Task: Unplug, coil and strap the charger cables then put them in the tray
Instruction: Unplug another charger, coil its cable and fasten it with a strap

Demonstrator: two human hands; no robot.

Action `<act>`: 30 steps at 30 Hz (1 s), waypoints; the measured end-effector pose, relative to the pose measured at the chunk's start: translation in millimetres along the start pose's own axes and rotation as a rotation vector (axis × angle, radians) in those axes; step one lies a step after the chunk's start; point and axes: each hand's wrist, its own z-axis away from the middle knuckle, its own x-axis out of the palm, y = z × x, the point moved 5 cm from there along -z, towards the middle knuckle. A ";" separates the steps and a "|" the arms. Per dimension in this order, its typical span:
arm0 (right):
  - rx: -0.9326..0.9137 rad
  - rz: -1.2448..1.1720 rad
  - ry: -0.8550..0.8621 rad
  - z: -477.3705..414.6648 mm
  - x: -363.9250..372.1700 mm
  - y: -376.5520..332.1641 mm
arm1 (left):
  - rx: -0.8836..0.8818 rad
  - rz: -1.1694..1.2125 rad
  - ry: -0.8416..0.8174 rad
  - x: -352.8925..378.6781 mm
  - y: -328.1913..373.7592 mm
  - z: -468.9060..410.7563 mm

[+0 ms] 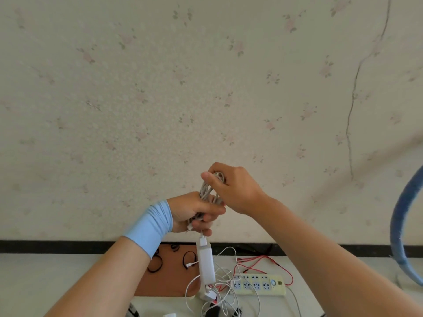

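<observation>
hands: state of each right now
Left hand: gripping the lower end of the coiled white cable.
Right hand: curled round the same cable's top loops.

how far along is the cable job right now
Done: one white cable is off the power strip and coiled. In hand: left hand and right hand grip the coil, its charger hanging. Left: strap it with the black straps on the brown tray, then the other cables.

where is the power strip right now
In the head view the power strip lies on the white surface, low and right of centre, right of the dangling white charger brick.
</observation>
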 end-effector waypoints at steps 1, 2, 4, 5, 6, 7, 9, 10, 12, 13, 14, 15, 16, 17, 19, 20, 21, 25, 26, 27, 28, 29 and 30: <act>0.032 0.002 0.001 -3.3 2.4 1.5 | -0.007 0.016 -0.004 -2.9 -3.4 -1.2; 0.078 -0.021 -0.009 -6.2 6.0 3.9 | -0.017 0.035 -0.005 -6.5 -7.4 -2.3; 0.177 -0.070 -0.043 -11.5 15.6 12.5 | -0.043 0.055 0.008 -11.9 -15.6 -4.8; 0.215 -0.073 -0.060 -13.8 20.4 17.2 | -0.056 0.046 0.036 -14.7 -19.4 -6.8; 0.244 -0.063 -0.070 -16.0 25.0 21.6 | -0.062 0.014 0.091 -19.1 -22.7 -10.0; 0.268 -0.051 -0.074 -18.3 29.0 25.7 | -0.063 -0.059 0.169 -24.9 -24.9 -12.8; 0.315 -0.042 -0.063 -23.7 36.0 33.2 | -0.062 -0.297 0.332 -38.2 -26.3 -16.3; 0.338 -0.046 -0.058 -27.0 39.9 37.2 | -0.063 -0.400 0.381 -42.9 -26.5 -17.2; 0.378 -0.068 -0.059 -32.9 49.6 44.0 | -0.072 -0.451 0.393 -48.9 -32.0 -20.5; 0.388 -0.070 -0.066 -35.8 55.4 46.5 | -0.092 -0.437 0.371 -51.0 -37.3 -22.3; 0.390 -0.055 -0.075 -38.3 61.0 48.5 | -0.122 -0.399 0.347 -53.0 -43.6 -23.4; 0.379 -0.029 -0.080 -40.5 66.1 49.8 | -0.145 -0.316 0.315 -54.2 -50.1 -23.9; 0.348 -0.003 -0.079 -42.9 70.6 49.8 | -0.152 -0.201 0.275 -55.6 -55.5 -24.4; 0.289 0.013 -0.072 -44.9 74.4 48.0 | -0.148 -0.094 0.238 -57.5 -59.3 -24.1; 0.089 0.011 -0.045 -48.5 81.8 39.1 | -0.130 0.022 0.194 -63.8 -64.3 -21.8; -0.039 0.019 -0.028 -50.0 85.5 32.9 | -0.128 0.048 0.183 -67.8 -66.3 -19.6; -0.159 0.036 -0.020 -51.9 90.7 28.2 | -0.129 0.060 0.174 -72.1 -68.3 -16.8; -0.247 0.138 -0.022 -67.9 120.6 28.3 | -0.162 0.046 0.147 -94.7 -77.1 -8.4; -0.222 0.150 -0.030 -73.9 128.4 30.5 | -0.182 0.032 0.166 -101.9 -81.8 -8.3; -0.205 0.163 -0.033 -78.9 136.4 32.5 | -0.206 0.006 0.194 -108.2 -86.8 -9.3; -0.196 0.175 -0.035 -84.0 145.1 34.8 | -0.230 -0.025 0.227 -114.4 -92.4 -10.7; -0.186 0.186 -0.042 -89.1 154.2 37.4 | -0.253 -0.065 0.263 -120.7 -98.4 -12.7; -0.167 0.197 -0.054 -93.6 163.5 40.6 | -0.270 -0.099 0.297 -125.7 -103.7 -14.2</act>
